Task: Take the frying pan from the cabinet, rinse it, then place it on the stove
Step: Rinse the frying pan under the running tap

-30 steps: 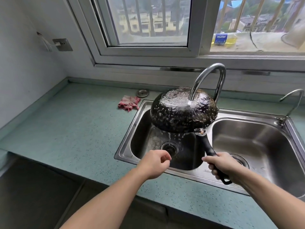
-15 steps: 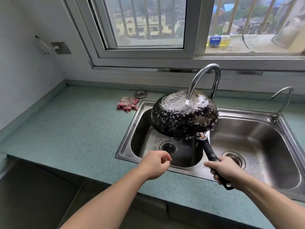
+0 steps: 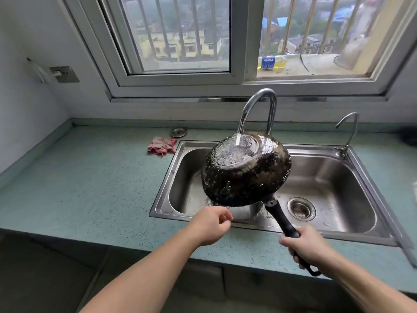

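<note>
A black frying pan [image 3: 246,170] hangs upside down over the double steel sink [image 3: 361,168], its blackened underside facing me. Water from the tall curved faucet [image 3: 259,105] runs onto the pan's bottom and drips into the left basin. My right hand [image 3: 309,245] grips the pan's black handle near its end, in front of the sink's front rim. My left hand [image 3: 211,224] hovers loosely curled and holding nothing just below the pan's near edge, not touching it. The pan's inside is hidden.
A red checked cloth [image 3: 161,146] and a round metal sink plug [image 3: 178,132] lie on the green counter [image 3: 85,177] left of the sink. A small second tap [image 3: 348,129] stands at the sink's back right. A window with bars runs behind.
The pan has tilted and dropped slightly, its near edge coming closer to my left hand. Water keeps running over its underside. My view has lifted a little.
</note>
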`<action>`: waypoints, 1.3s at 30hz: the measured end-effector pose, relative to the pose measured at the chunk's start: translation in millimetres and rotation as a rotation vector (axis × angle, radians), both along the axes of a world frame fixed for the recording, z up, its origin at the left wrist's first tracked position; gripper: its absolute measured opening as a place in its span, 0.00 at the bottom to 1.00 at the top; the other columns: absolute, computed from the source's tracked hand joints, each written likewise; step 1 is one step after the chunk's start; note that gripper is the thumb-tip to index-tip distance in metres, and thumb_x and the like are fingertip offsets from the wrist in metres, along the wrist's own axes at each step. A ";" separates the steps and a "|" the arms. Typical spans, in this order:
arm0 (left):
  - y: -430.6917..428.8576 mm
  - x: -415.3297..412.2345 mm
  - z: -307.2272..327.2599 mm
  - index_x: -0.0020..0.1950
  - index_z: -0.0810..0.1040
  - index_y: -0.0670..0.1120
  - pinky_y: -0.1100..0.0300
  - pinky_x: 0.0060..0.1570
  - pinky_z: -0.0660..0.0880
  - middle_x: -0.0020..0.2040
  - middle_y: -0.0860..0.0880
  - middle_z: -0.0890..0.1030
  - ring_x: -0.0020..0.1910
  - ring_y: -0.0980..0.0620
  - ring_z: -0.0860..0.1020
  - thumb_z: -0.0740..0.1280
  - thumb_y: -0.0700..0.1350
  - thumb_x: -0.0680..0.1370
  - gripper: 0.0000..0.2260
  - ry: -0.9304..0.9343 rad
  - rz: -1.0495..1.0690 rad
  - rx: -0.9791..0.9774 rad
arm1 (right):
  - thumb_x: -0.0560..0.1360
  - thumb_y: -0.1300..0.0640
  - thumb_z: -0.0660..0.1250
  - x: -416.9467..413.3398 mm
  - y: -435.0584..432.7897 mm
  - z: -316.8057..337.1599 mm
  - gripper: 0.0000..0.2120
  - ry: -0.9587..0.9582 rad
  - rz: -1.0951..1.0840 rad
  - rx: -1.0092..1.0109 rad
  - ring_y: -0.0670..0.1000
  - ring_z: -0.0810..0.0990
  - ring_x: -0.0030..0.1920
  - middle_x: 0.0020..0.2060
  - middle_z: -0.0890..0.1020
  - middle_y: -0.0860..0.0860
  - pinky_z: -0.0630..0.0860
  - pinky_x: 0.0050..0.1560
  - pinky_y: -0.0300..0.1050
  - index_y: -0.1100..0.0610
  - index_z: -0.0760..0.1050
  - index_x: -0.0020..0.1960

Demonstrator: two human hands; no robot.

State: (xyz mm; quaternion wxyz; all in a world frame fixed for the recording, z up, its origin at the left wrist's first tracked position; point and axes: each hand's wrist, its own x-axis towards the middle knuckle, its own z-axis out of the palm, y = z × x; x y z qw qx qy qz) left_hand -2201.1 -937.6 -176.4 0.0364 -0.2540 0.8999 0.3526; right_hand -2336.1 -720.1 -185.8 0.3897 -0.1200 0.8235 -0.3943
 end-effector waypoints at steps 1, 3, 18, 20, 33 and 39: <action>1.8 1.4 0.0 0.51 0.81 0.53 0.62 0.45 0.76 0.38 0.59 0.77 0.41 0.55 0.77 0.64 0.47 0.76 0.08 0.002 -0.007 -0.005 | 0.72 0.65 0.69 3.7 4.4 -0.8 0.09 0.016 0.000 0.012 0.51 0.69 0.20 0.23 0.73 0.54 0.68 0.22 0.39 0.61 0.70 0.37; 5.1 4.7 0.9 0.52 0.80 0.52 0.62 0.45 0.75 0.38 0.58 0.77 0.41 0.56 0.77 0.63 0.48 0.76 0.08 0.001 -0.024 -0.017 | 0.71 0.64 0.69 12.3 11.2 -2.3 0.10 0.038 0.004 0.027 0.50 0.69 0.20 0.22 0.73 0.54 0.66 0.22 0.38 0.60 0.69 0.36; 8.8 37.2 12.8 0.48 0.81 0.52 0.62 0.42 0.75 0.34 0.58 0.77 0.34 0.60 0.73 0.64 0.46 0.76 0.07 0.022 -0.024 -0.030 | 0.70 0.62 0.69 43.4 6.0 -3.8 0.09 0.137 0.077 0.077 0.49 0.70 0.18 0.21 0.74 0.51 0.66 0.23 0.36 0.59 0.70 0.35; 5.6 40.5 13.6 0.47 0.80 0.53 0.58 0.43 0.77 0.34 0.58 0.77 0.34 0.59 0.74 0.64 0.46 0.75 0.06 0.021 -0.010 -0.032 | 0.70 0.61 0.69 43.2 -0.8 -4.5 0.08 0.132 0.090 0.076 0.49 0.71 0.19 0.22 0.75 0.52 0.67 0.24 0.37 0.59 0.71 0.35; -23.9 31.8 12.4 0.50 0.80 0.54 0.60 0.42 0.76 0.39 0.57 0.81 0.41 0.56 0.79 0.64 0.48 0.75 0.07 -0.003 0.135 -0.097 | 0.71 0.62 0.68 2.9 -45.9 -7.8 0.06 0.068 0.129 -0.040 0.51 0.70 0.22 0.25 0.74 0.55 0.69 0.23 0.40 0.61 0.71 0.38; -30.8 5.9 7.5 0.50 0.80 0.54 0.55 0.48 0.79 0.40 0.58 0.81 0.42 0.56 0.80 0.64 0.50 0.75 0.07 -0.027 0.154 -0.063 | 0.70 0.63 0.67 -27.1 -66.7 -16.7 0.08 0.061 0.149 -0.055 0.52 0.70 0.21 0.24 0.73 0.55 0.69 0.23 0.41 0.60 0.70 0.35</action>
